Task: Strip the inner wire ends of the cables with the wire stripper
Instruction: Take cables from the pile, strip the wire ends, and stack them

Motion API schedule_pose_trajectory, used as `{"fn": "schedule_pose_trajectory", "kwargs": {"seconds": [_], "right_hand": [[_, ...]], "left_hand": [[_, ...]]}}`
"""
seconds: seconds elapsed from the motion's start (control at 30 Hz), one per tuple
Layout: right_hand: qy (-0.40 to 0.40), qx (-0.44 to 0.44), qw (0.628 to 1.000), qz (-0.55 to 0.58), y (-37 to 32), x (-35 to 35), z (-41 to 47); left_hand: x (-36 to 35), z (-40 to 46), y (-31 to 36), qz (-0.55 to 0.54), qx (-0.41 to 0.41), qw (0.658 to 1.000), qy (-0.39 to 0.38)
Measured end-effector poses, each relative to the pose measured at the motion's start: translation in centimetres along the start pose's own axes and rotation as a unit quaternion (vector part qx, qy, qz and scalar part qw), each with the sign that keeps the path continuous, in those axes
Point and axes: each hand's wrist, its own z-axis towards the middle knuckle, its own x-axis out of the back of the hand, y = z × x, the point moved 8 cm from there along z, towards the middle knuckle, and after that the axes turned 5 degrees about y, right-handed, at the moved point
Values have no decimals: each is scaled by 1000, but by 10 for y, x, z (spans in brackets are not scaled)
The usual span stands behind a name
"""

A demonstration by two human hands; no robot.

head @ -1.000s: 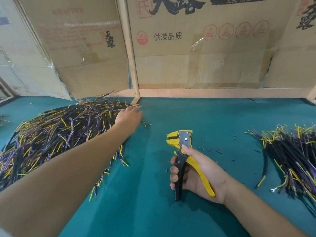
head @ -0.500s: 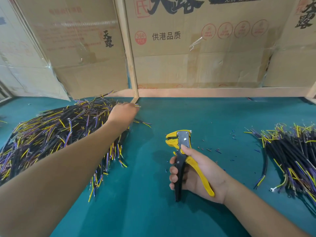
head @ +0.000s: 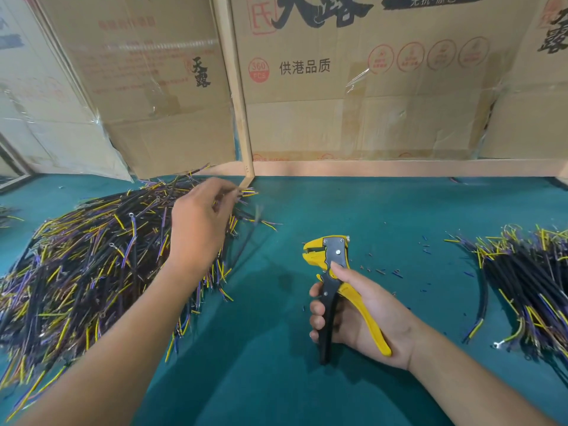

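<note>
The left hand (head: 199, 222) hovers over the big heap of black cables with yellow and purple inner wires (head: 92, 265) that fills the left side of the teal-covered table (head: 307, 379), near the back edge. Its fingertips are drawn together as if pinching a cable end, but motion blur hides whether anything is really held. If it is only a loose pinch on one strand, tangled neighbours may drag out with it and scatter toward the middle of the table.

The right hand (head: 353, 312) is wrapped around the handles of the yellow and black wire stripper (head: 335, 281), upright above the table's centre with its mouth gaping leftward. A poorly seated wire there could be nicked or cut short.

The smaller bundle of similar cables (head: 528, 281) lies at the right edge, with bits of stripped insulation (head: 396, 272) littered just beside the tool; those could be swept into fresh work.
</note>
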Motion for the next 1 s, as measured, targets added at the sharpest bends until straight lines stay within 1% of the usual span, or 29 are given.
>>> {"fn": "schedule_pose_trajectory", "kwargs": {"seconds": [0.07,0.17,0.23,0.3,0.37,0.4,0.53,0.6,0.67,0.73,0.8,0.83,0.93,1.0], "right_hand": [[-2,0,1000,0,0,0,0],[-7,-1,1000,2,0,-1,-1],[-7,-2,1000,4,0,-1,-1],[-8,-1,1000,5,0,0,0],[-7,-1,1000,3,0,0,0],[-6,-1,1000,3,0,0,0],[-10,0,1000,2,-1,-2,-1],[-4,1,1000,3,-1,-1,0],[0,1,1000,2,-2,-2,-1],[1,1,1000,0,-2,-2,-1],[1,6,1000,-2,-3,-1,-2],[2,10,1000,-3,-5,1,-2],[22,34,999,-8,-14,7,-3],[47,60,997,0,-23,13,-4]], "left_hand": [[11,-5,-9,-84,102,990,39],[15,-14,-15,-183,182,965,57],[4,-30,-17,-242,246,938,39],[-14,-50,-16,-280,298,912,-7],[-26,-64,-13,-281,309,907,-47],[-28,-66,-12,-283,304,908,-54],[-17,-60,-9,-302,264,916,-35],[-12,-57,-11,-294,247,923,-25],[-10,-58,-19,-271,260,926,-18],[-16,-65,-32,-261,319,910,-37],[-27,-76,-39,-252,369,890,-92],[-31,-78,-39,-222,367,895,-121],[-32,-78,-38,-95,310,927,-187],[-28,-76,-36,1,272,935,-226]]}}
